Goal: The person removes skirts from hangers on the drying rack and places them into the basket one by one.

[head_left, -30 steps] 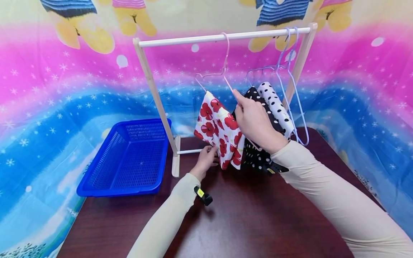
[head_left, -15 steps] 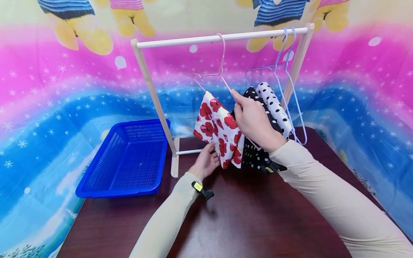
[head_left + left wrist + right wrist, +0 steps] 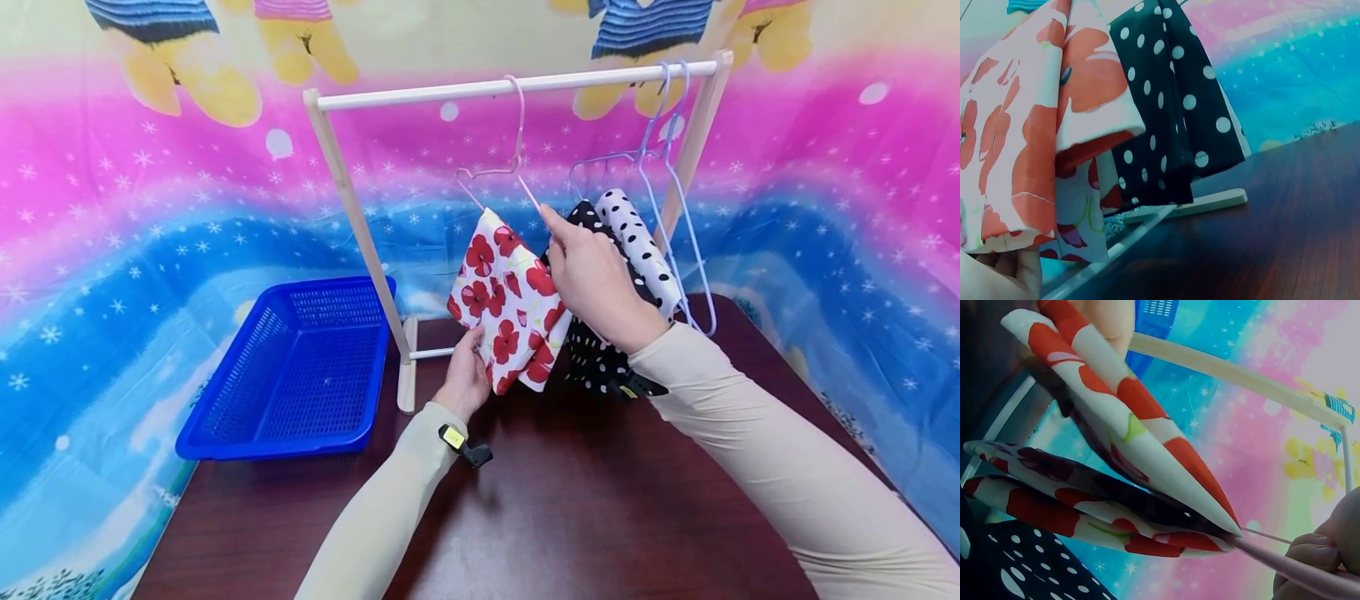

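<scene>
A white cloth with red flowers drapes folded over a pink hanger, whose hook sits on the rack's top bar. My right hand pinches the hanger's sloping right side; in the right wrist view its curled fingers are on the pink wire. At the cloth's lower left edge, my left hand grips a layer, with some fingers hidden behind the fabric. The right wrist view shows the cloth's layers spread apart, one side drawn away by the left hand.
Right of the flowered cloth hang a black cloth with white dots and a white cloth with black dots, near purple hangers. The wooden rack stands on a dark table. A blue basket lies at left.
My left hand has gone from beside and under the cloth's lower edge to gripping it, shifting slightly left. The cloth's lower part has swung left and spread. The right hand stays on the hanger.
</scene>
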A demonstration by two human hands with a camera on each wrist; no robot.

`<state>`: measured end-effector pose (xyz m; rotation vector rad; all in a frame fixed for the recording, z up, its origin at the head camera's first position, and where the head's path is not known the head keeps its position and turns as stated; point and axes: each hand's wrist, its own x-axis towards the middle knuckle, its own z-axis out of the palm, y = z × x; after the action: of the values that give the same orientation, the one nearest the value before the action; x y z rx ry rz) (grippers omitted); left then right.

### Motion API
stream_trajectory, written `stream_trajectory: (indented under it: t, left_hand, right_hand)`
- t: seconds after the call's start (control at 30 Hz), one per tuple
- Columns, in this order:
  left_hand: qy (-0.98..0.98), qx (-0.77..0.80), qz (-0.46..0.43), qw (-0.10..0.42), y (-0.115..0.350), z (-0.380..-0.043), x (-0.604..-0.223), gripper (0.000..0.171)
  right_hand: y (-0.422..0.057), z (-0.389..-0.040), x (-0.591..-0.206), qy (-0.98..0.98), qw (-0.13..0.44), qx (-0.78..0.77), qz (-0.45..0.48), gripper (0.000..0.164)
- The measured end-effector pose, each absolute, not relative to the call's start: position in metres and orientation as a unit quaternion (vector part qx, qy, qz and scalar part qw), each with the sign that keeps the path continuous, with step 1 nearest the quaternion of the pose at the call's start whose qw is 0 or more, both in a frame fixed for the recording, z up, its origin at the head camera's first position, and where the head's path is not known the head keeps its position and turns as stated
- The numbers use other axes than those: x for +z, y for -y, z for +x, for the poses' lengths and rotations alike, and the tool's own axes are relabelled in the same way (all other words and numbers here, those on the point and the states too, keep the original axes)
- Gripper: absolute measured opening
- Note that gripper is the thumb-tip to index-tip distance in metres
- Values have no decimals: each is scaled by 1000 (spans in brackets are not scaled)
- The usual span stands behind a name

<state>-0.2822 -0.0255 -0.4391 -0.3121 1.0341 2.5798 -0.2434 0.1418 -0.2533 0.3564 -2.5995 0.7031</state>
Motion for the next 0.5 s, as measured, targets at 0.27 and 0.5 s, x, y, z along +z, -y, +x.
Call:
stream_trajectory:
  t: [0.27,0.5]
  left_hand:
    - [-353,916,-128,143,32,-281,-431,41]
    - [-364,915,-111,134,35,-276,-424,46]
  right_hand:
    - [-142,-244,-253,938,208,248,126,50]
    - [-145,-244,-252,935,206,259,131,50]
